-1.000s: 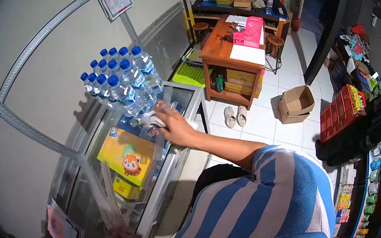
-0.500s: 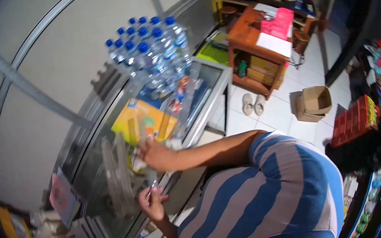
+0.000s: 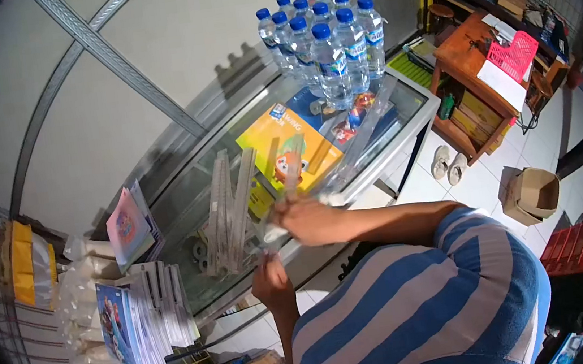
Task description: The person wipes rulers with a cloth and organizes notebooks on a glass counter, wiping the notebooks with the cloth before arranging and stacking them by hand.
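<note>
My right hand point(image 3: 311, 221) is closed around a clear plastic ruler point(image 3: 295, 167), which sticks up past the fingers above the glass counter. White soft material point(image 3: 276, 232) shows at the same hand, partly hidden by it. Lower down, my left hand point(image 3: 271, 280) pinches the ruler's near end; blur hides the exact grip. Just left of both hands, bundles of similar clear rulers point(image 3: 218, 209) lie on the glass counter point(image 3: 192, 234). Beyond the right hand is a yellow drawing book point(image 3: 282, 136) with a cartoon on its cover.
Several blue-capped water bottles point(image 3: 332, 68) stand grouped at the counter's far end. Stacked books point(image 3: 138, 324) and a pink booklet point(image 3: 128, 227) occupy the near left. Past the counter are a wooden table point(image 3: 468, 51), slippers point(image 3: 449, 165), a cardboard box point(image 3: 532, 194) and a red crate point(image 3: 573, 246).
The camera view has swung, so everything sits farther right in the picture. My right hand has come closer to my left hand along the ruler.
</note>
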Tool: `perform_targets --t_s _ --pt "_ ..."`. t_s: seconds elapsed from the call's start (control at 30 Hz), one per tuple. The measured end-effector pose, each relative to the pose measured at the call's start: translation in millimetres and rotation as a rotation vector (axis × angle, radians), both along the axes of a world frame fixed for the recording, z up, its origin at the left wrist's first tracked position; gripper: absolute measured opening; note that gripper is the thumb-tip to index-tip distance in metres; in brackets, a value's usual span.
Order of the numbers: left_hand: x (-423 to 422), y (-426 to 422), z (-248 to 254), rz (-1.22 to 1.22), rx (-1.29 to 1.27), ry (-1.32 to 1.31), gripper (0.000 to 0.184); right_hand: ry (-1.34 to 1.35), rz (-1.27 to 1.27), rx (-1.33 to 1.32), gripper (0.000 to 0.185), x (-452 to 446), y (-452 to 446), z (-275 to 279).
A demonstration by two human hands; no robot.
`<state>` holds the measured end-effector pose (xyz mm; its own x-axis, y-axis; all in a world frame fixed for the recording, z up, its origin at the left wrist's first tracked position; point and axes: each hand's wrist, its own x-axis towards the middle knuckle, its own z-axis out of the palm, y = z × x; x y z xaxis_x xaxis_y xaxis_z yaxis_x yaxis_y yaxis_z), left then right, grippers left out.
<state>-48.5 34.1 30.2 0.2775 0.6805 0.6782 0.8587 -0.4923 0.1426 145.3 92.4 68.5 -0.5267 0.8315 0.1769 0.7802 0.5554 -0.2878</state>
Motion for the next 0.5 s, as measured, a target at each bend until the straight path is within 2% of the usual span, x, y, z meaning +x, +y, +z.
perform_targets --t_s 0.03,0.1,0.13,0.2,0.27,0.33,0.37,0.43,0.5 --pt "-0.6 -3.7 -1.1 0.019 -0.001 -0.080 0.006 0.003 0.004 0.009 0.038 8.0 1.4 3.4" --pt "5.1 -3.2 -1.9 0.055 0.004 -0.253 0.006 0.146 -0.257 0.185 0.041 40.6 4.9 16.6" --pt "11.1 -0.6 1.6 0.057 0.017 -0.260 0.006 0.267 -0.246 0.198 0.046 57.8 4.5 22.2" --pt "25.2 -1.6 16.9 -0.010 -0.180 -0.553 0.008 0.480 -0.282 0.229 0.053 94.9 -5.0 32.0" --pt "43.2 1.7 27.5 -0.088 -0.381 -0.850 0.009 0.626 -0.335 0.370 0.053 129.7 -26.8 53.6" --pt "58.9 17.3 21.5 -0.286 -0.504 -0.827 0.010 0.757 -0.461 0.513 0.051 164.2 -40.0 56.0" --pt "74.8 22.9 23.4 -0.280 -0.504 -0.839 0.010 0.853 -0.509 0.571 0.048 176.4 -49.5 62.3" --pt "118.5 34.0 28.9 -0.452 -0.810 -1.239 0.009 1.017 -0.670 0.428 0.049 193.9 -73.5 80.7" --pt "151.9 44.7 32.1 -0.470 -0.902 -1.247 0.012 0.967 -0.717 0.560 0.052 215.3 -83.0 73.7"
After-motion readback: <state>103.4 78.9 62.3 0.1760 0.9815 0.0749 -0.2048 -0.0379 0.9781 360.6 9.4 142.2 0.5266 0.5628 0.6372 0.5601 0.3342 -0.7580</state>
